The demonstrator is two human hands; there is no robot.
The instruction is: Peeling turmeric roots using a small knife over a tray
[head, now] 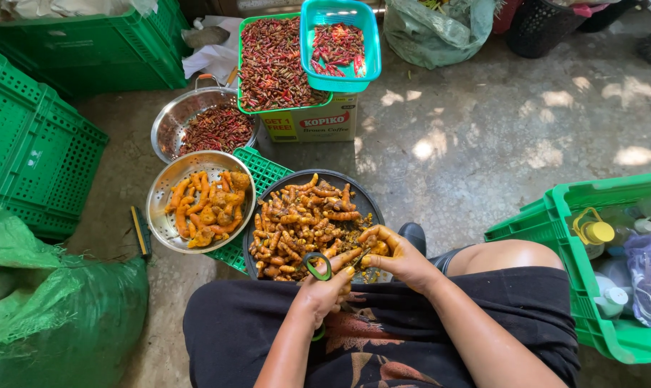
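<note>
Outdoors, on sun-dappled concrete floor (483,136), your left hand (324,291) grips green scissors (318,267), your right hand (397,255) pinches a root (378,248) — cardboard box (312,123) far, printed red and green.

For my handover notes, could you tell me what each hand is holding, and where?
Left hand holds green-handled scissors by the finger loops; right hand pinches an orange turmeric root at its end.

An outdoor produce-sorting yard: concrete floor (483,144), green crates (38,144), chilli trays (271,65)

Green-handled scissors (318,267) are gripped in the left hand (324,291), blades met by a turmeric piece (378,249) pinched in the right hand (399,256). A dark round tray (372,203) of turmeric is seen just beyond.
</note>
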